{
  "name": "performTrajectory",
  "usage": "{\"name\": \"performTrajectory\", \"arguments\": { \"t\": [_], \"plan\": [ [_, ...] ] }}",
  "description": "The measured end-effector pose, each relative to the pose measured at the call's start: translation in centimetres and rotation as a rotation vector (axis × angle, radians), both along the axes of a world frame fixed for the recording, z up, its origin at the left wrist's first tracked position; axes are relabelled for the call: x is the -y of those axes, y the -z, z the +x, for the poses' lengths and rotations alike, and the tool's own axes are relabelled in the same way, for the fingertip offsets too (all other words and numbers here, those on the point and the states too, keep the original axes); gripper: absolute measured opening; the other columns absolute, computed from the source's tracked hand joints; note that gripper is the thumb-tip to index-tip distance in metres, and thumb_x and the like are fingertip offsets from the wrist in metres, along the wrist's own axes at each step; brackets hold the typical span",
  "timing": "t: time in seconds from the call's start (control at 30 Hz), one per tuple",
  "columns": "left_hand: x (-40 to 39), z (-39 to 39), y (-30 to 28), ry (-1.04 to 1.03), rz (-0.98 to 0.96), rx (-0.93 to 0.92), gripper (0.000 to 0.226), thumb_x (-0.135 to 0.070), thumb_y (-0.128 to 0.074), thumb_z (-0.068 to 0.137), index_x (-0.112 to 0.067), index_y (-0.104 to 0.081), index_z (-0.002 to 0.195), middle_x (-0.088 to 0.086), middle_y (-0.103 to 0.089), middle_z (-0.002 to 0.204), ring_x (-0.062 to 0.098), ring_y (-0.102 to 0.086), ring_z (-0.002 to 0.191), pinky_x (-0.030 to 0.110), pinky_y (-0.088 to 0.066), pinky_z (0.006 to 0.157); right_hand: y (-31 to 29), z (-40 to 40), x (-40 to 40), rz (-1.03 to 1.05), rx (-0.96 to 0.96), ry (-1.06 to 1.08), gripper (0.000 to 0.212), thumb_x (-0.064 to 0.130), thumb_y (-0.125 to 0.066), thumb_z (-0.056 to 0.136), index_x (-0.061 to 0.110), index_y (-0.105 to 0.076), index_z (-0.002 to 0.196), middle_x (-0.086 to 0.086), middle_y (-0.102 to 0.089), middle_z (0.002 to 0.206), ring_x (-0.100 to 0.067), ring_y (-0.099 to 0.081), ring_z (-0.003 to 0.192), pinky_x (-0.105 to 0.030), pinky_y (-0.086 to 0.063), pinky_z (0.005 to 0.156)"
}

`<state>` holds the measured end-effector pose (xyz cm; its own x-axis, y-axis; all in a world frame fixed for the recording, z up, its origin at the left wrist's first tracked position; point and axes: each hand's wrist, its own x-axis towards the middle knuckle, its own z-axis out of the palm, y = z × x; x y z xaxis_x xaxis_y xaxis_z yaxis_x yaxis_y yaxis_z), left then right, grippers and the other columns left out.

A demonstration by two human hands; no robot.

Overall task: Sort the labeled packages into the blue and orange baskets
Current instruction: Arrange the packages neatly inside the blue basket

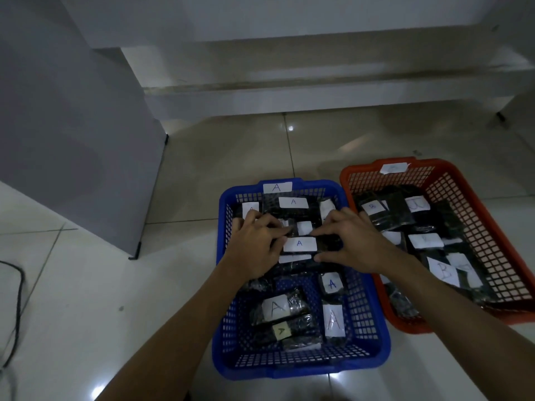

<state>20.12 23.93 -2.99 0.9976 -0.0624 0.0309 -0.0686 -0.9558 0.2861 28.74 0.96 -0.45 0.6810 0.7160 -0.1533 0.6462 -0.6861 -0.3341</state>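
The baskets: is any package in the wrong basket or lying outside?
Nothing stands out. Readable labels in the blue basket show A, those in the orange basket show B; some labels are unreadable. No package lies on the floor.

L hand [254, 244], R hand [351, 241] curled, gripping.

blue basket [373, 337]: perforated plastic | packages [279, 309]: glossy black film, paper labels | floor [86, 285]: glossy tile
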Motion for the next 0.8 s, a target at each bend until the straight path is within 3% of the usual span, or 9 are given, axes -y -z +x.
{"name": "performTrajectory", "arguments": {
  "t": [0.13, 0.23, 0.3, 0.37, 0.43, 0.5, 0.6, 0.8],
  "plan": [
    [-0.6, -1.2, -0.6, -0.024, -0.183, 0.072, 0.036, -0.039, -0.05, 0.096, -0.031, -0.067, 0.127, -0.011, -0.064, 0.121, 0.019, -0.045, 0.113, 0.04, -0.036, 0.091, -1.0, -0.6, 0.4, 0.034, 0.022, 0.015, 0.063, 0.061, -0.076, 0.075, 0.036, -0.062, 0.131, 0.013, -0.053, 0.111, -0.009, -0.042, 0.108, -0.036, -0.036, 0.094],
    [-0.8, -5.0, -1.6, -0.048, -0.416, 0.148, 0.025, -0.019, -0.067, 0.092, -0.023, -0.071, 0.116, -0.006, -0.069, 0.105, 0.011, -0.058, 0.098, 0.029, -0.049, 0.085, -2.7, -2.9, 1.3, 0.218, 0.021, 0.07, 0.03, 0.047, -0.081, 0.077, 0.032, -0.073, 0.102, 0.016, -0.06, 0.094, -0.003, -0.05, 0.091, -0.029, -0.047, 0.081],
    [-0.7, -8.2, -2.2, -0.047, -0.465, 0.106, 0.022, -0.014, -0.073, 0.086, -0.022, -0.074, 0.107, -0.008, -0.071, 0.096, 0.006, -0.063, 0.088, 0.027, -0.056, 0.08, -3.0, -5.8, 1.0, 0.213, -0.083, 0.017, 0.015, 0.039, -0.08, 0.082, 0.028, -0.074, 0.092, 0.018, -0.063, 0.087, 0.002, -0.056, 0.081, -0.021, -0.047, 0.073],
    [-0.5, -10.5, -2.4, -0.033, -0.386, 0.043, 0.021, -0.015, -0.076, 0.08, -0.023, -0.076, 0.1, -0.01, -0.073, 0.095, 0.006, -0.062, 0.088, 0.032, -0.056, 0.08, -1.8, -8.8, 0.0, 0.098, -0.157, -0.084, 0.017, 0.036, -0.074, 0.089, 0.028, -0.073, 0.103, 0.017, -0.065, 0.102, 0.004, -0.057, 0.09, -0.022, -0.05, 0.081],
    [-0.4, -11.8, -2.4, -0.073, -0.257, 0.041, 0.026, -0.02, -0.079, 0.074, -0.027, -0.076, 0.099, -0.013, -0.072, 0.099, 0.011, -0.059, 0.095, 0.034, -0.053, 0.084, 0.3, -10.7, -1.1, 0.012, -0.153, -0.112, 0.024, 0.025, -0.069, 0.092, 0.025, -0.068, 0.116, 0.01, -0.062, 0.118, -0.007, -0.059, 0.105, -0.029, -0.053, 0.09],
    [-0.5, -12.7, -2.2, -0.222, -0.232, 0.103, 0.033, -0.02, -0.082, 0.072, -0.027, -0.073, 0.103, -0.011, -0.066, 0.109, 0.012, -0.054, 0.102, 0.024, -0.048, 0.088, 1.8, -11.7, -2.1, -0.021, -0.142, -0.067, 0.022, 0.016, -0.063, 0.094, 0.021, -0.064, 0.116, 0.004, -0.061, 0.12, -0.017, -0.062, 0.104, -0.034, -0.055, 0.085],
    [-1.4, -13.8, -2.1, -0.467, -0.456, 0.088, 0.044, -0.007, -0.08, 0.077, -0.021, -0.069, 0.117, -0.004, -0.059, 0.122, 0.005, -0.058, 0.096, 0.002, -0.046, 0.077, 2.8, -12.7, -3.2, -0.012, -0.115, 0.044, 0.016, 0.023, -0.065, 0.093, 0.022, -0.061, 0.109, 0.001, -0.06, 0.115, -0.018, -0.061, 0.099, -0.034, -0.055, 0.081],
    [-2.7, -13.9, -2.1, -0.517, -0.625, 0.066, 0.041, -0.002, -0.082, 0.076, -0.021, -0.073, 0.111, -0.006, -0.064, 0.116, 0.001, -0.068, 0.075, 0.01, -0.055, 0.066, 3.3, -13.5, -4.8, 0.038, -0.151, 0.136, 0.026, 0.032, -0.074, 0.088, 0.02, -0.061, 0.107, 0.001, -0.053, 0.113, -0.021, -0.061, 0.099, -0.031, -0.053, 0.084]
  ]
}}
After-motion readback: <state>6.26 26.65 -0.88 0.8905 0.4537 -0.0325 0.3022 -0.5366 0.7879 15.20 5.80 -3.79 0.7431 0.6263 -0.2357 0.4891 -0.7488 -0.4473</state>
